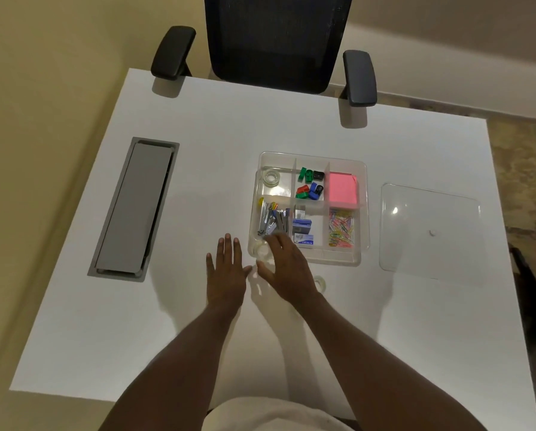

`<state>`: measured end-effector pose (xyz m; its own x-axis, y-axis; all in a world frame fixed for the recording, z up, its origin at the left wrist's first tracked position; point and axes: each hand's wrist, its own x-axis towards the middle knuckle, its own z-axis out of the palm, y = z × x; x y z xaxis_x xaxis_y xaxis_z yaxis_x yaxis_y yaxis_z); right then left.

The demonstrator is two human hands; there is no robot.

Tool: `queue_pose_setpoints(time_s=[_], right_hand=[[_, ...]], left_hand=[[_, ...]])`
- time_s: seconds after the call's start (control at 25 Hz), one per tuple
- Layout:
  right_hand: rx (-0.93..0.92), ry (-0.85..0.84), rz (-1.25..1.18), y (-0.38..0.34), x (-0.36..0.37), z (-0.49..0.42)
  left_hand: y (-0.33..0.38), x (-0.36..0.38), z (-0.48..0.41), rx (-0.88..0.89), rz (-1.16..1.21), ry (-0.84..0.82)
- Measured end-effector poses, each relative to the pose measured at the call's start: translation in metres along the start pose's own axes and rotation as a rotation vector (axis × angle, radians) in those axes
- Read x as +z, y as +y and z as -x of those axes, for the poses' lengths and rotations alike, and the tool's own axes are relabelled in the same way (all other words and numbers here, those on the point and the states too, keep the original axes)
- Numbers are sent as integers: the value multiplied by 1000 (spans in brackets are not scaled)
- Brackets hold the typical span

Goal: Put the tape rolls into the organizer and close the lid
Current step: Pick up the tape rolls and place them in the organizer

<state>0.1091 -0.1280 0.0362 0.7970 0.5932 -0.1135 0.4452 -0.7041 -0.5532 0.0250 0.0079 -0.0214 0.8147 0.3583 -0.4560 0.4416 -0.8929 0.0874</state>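
Note:
A clear organizer (365, 194) with several compartments sits mid-table. One clear tape roll (270, 177) lies in its far left compartment. Another tape roll (262, 251) shows at the organizer's near left corner, just under the fingers of my right hand (287, 265); whether the fingers grip it is unclear. A third tape roll (320, 283) lies on the table right of my right wrist. My left hand (226, 272) rests flat on the table, fingers spread, holding nothing. The clear lid (430, 234) lies flat to the organizer's right.
The organizer also holds coloured clips (311, 184), pink sticky notes (343, 188), staple boxes (302, 231), metal clips and coloured paper clips (340, 228). A grey cable hatch (134, 208) is set in the white table (198, 321) at left. A black office chair (276, 42) stands at the far edge.

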Motion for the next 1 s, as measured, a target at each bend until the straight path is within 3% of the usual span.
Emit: queue_pose_setpoints(time_s=[0.4, 0.52, 0.68, 1.0], right_hand=[[98, 109, -2, 5, -61, -133], [118, 69, 164, 13, -66, -170], [26, -47, 619, 22, -62, -200], [-43, -102, 698, 30, -52, -206]], left_hand=[[-4, 11, -4, 9, 25, 33], [-5, 15, -4, 10, 22, 43], [-8, 21, -7, 19, 23, 58], [-8, 20, -8, 15, 14, 57]])
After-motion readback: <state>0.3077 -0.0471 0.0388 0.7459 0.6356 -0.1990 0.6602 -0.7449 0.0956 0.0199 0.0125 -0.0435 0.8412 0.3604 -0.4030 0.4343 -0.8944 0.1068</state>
